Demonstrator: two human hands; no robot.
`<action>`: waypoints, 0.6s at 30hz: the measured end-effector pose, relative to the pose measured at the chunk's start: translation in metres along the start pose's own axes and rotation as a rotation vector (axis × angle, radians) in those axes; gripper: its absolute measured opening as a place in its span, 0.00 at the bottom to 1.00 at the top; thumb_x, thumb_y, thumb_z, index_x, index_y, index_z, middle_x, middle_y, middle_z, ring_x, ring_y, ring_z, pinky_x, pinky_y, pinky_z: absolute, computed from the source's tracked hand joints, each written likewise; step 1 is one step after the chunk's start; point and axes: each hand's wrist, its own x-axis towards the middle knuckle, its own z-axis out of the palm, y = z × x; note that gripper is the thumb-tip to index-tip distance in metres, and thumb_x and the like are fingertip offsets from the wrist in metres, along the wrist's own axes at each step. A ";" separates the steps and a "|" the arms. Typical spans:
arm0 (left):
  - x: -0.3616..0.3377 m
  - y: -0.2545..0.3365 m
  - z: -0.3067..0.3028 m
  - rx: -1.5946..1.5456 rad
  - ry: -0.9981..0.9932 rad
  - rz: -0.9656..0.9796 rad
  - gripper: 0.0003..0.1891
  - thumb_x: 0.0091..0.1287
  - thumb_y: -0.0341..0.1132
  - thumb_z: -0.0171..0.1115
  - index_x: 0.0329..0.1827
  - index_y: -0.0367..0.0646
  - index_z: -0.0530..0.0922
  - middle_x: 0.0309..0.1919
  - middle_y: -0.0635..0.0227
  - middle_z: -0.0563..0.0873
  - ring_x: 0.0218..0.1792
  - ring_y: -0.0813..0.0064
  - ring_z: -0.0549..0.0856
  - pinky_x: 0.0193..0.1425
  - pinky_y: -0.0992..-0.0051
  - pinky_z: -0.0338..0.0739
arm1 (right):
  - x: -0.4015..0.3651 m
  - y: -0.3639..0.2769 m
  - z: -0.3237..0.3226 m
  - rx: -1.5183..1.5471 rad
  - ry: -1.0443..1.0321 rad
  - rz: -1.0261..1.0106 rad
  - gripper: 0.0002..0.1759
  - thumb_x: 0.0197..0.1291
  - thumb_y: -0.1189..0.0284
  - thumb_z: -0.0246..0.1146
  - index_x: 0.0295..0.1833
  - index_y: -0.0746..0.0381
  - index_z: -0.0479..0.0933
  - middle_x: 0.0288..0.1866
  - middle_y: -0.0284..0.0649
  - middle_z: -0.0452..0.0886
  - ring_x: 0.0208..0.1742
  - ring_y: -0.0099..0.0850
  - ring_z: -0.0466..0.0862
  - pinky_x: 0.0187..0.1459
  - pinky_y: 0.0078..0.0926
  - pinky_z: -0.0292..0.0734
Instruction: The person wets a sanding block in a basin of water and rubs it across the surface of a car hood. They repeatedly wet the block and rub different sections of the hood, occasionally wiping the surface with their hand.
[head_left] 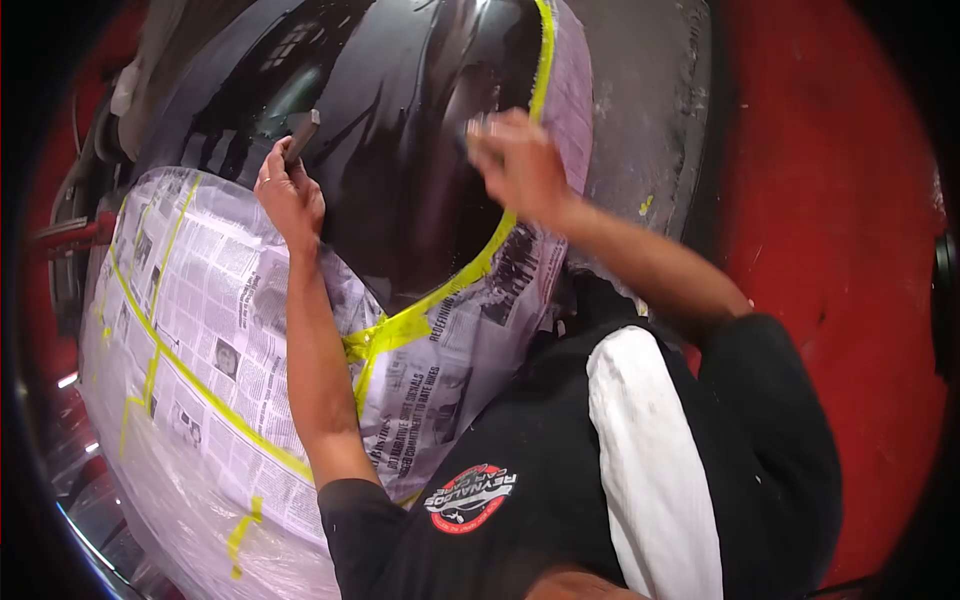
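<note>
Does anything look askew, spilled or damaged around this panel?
One small oddity: a yellow scrap sits alone on the grey surface, right of the dark panel, apart from the yellow tape edging that panel. It looks stray; I can't tell what it is.

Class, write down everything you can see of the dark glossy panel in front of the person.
The dark panel looks smooth, curved and painted, with a mirror-like shine, pale reflections and wet-looking streaks; whether metal or plastic is unclear. It reaches the top edge of the picture and narrows below to a corner. Yellow tape borders its right side; newspaper borders its lower left. The left hand, with a block, and the blurred right hand are over it; contact is unclear.
</note>
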 end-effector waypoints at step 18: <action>0.003 0.010 -0.001 0.036 -0.012 -0.098 0.12 0.74 0.25 0.61 0.58 0.41 0.83 0.48 0.54 0.90 0.50 0.48 0.87 0.58 0.58 0.79 | -0.021 -0.021 -0.001 0.158 0.062 0.127 0.10 0.60 0.72 0.69 0.46 0.60 0.89 0.44 0.46 0.89 0.53 0.45 0.85 0.54 0.42 0.81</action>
